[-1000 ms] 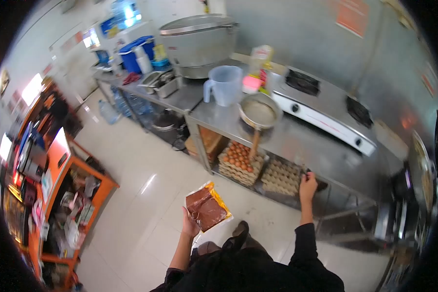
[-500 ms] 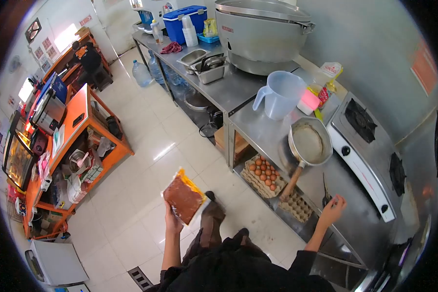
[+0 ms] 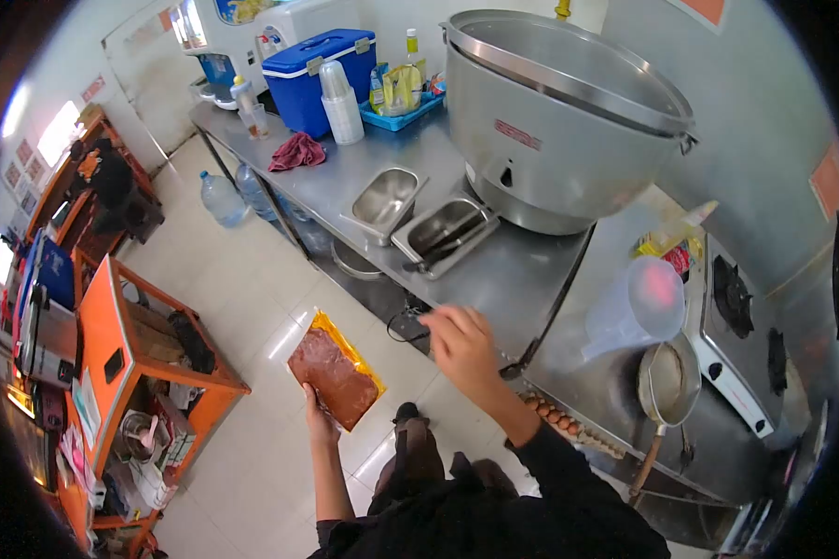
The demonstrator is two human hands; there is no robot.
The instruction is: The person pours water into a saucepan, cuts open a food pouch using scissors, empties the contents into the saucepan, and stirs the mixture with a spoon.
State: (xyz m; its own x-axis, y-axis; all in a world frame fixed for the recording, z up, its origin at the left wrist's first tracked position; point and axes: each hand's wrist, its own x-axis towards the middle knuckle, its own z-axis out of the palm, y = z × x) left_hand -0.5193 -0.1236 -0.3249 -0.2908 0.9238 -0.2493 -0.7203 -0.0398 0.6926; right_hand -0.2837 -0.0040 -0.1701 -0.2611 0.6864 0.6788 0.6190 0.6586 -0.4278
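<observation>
In my left hand (image 3: pixel 321 417) is a flat, clear-wrapped packet (image 3: pixel 337 373) of reddish-brown food with a yellow strip along one side, gripped at its lower left edge above the floor. My right hand (image 3: pixel 464 349) is over the front edge of the steel counter, its fingers loosely bent and apart, with nothing visible in them. Closest to it is a steel pan (image 3: pixel 446 238) with dark-handled utensils lying in it. Another steel pan (image 3: pixel 388 199), beside that one, looks bare inside.
A large steel cooker (image 3: pixel 569 140) stands at the counter's back. Rightward are a plastic jug (image 3: pixel 636 303), a saucepan (image 3: pixel 667 377) and a gas stove (image 3: pixel 732 345). Eggs (image 3: pixel 555 416) sit below the counter edge. An orange shelf unit (image 3: pixel 172 373) is leftward; a person (image 3: pixel 110 177) sits far off.
My view has turned, bringing the big cooker and steel pans closer. My right hand has left the area by the saucepan for the counter's front edge. The packet stays in my left hand.
</observation>
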